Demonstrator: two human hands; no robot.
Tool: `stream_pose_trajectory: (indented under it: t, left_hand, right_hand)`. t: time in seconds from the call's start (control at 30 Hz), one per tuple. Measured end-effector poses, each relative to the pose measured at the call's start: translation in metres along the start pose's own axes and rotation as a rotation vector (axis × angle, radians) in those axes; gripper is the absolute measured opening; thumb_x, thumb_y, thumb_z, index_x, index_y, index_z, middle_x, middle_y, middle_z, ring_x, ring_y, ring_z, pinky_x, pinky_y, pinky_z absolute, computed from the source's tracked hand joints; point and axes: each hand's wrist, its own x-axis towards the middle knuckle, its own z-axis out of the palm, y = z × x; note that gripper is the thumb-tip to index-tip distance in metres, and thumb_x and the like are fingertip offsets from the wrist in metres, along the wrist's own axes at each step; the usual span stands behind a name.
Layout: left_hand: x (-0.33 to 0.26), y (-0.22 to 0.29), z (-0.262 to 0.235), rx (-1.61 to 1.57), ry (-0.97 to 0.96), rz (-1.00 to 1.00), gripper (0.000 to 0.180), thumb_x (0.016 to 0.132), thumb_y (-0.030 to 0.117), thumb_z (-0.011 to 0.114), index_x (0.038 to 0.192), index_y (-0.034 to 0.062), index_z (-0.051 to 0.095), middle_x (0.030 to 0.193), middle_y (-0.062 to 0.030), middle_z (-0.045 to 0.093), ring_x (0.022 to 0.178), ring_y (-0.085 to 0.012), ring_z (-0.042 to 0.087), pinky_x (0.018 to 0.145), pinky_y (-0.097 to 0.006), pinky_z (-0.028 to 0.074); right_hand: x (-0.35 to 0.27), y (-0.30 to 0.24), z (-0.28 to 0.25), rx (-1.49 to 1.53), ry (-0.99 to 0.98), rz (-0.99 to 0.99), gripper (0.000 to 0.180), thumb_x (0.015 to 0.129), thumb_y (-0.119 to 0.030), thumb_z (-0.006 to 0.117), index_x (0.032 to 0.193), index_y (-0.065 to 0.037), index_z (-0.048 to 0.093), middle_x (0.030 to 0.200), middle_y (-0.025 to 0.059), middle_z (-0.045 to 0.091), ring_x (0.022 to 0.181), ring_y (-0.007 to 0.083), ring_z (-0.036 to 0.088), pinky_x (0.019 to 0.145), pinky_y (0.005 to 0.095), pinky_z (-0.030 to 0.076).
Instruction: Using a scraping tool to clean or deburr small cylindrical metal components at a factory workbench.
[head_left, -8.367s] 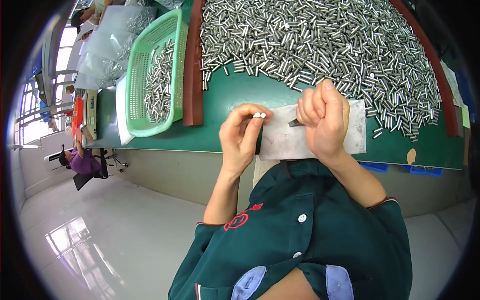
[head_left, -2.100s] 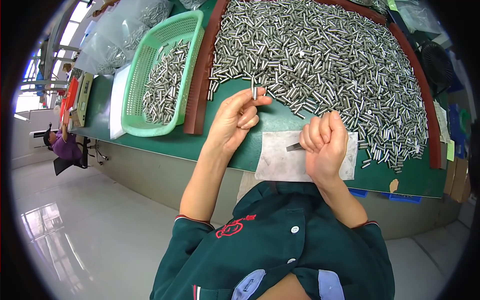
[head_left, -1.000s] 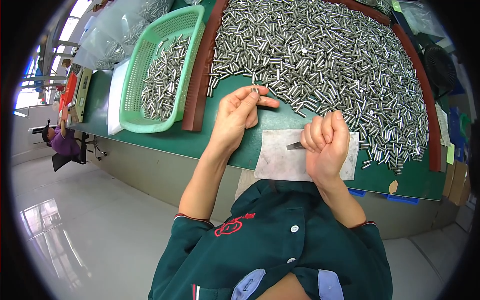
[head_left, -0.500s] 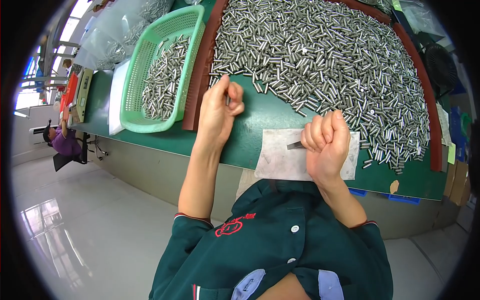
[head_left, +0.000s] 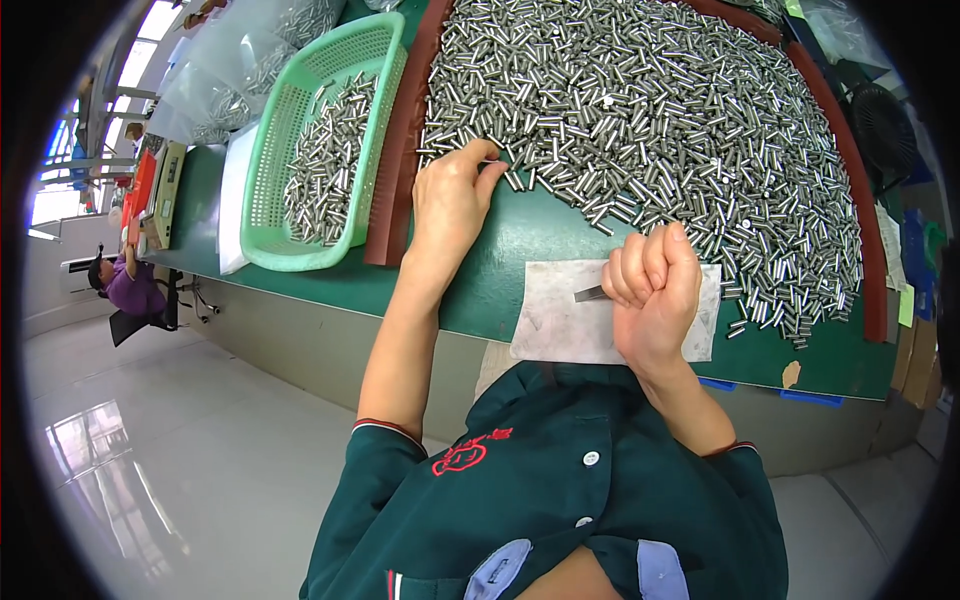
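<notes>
On the green shirt [head_left: 520,510] nearest to the camera there is a red embroidery [head_left: 462,460], too small to read. The right hand [head_left: 652,295] is above a stained pale sheet [head_left: 560,320] at the near edge of the desk [head_left: 480,300]. Its grip is curled tightly around a dark flat strip [head_left: 590,294], and one end of this strip sticks out to the left. Below the desk edge, on the right, a blue bin [head_left: 810,397] shows partly.

The left hand [head_left: 455,190] is at the near border of the pile of metal pins [head_left: 620,110], which covers much of the desk. Its thumb and index finger are close together; I cannot tell whether this grip has hold of a pin.

A brown rail [head_left: 391,200] stands between the pile and the green basket [head_left: 262,175]. The basket contains many loose pins [head_left: 325,175], and some of its bottom is bare. On the right, another brown rail [head_left: 868,240] bounds the pile; beyond it are a yellow-green note [head_left: 906,306] and a black fan [head_left: 880,120]. Behind the basket, clear bags [head_left: 220,90] contain similar pins. Farther left, a person [head_left: 135,290] in purple is sitting.
</notes>
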Motion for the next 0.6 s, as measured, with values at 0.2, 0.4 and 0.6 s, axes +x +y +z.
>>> stream_pose_trajectory:
  t: [0.2,0.4,0.6]
  left_hand:
    - [-0.005,0.002,-0.001,-0.648,0.077,-0.242,0.011,0.081,0.012,0.054,0.079,0.0015,0.053,0.055,-0.0004,0.049,0.044,-0.0061,0.04,0.041,-0.02,0.03]
    - [-0.007,-0.009,-0.013,-1.643,-0.169,-0.594,0.004,0.083,0.008,0.05,0.086,0.0052,0.051,0.07,-0.0085,0.056,0.042,-0.0005,0.026,0.039,-0.016,0.021]
    - [-0.009,-0.004,-0.009,-1.505,-0.226,-0.49,0.011,0.081,0.004,0.052,0.092,0.0053,0.049,0.077,-0.0087,0.059,0.045,-0.0006,0.03,0.041,-0.015,0.022]
  right_hand:
    - [0.001,0.0,0.0,0.002,-0.002,-0.005,0.039,0.09,-0.021,0.03,0.053,-0.01,0.027,0.044,-0.0001,0.027,0.038,0.0069,0.018,0.037,0.0223,0.018]
    - [0.0,0.0,0.001,0.007,-0.002,0.021,0.039,0.09,-0.021,0.03,0.053,-0.01,0.027,0.044,-0.0001,0.027,0.038,0.007,0.018,0.037,0.0224,0.018]
    - [0.001,0.001,0.001,0.008,0.006,0.015,0.039,0.091,-0.022,0.029,0.053,-0.01,0.027,0.044,-0.0001,0.027,0.038,0.0071,0.018,0.037,0.0226,0.018]
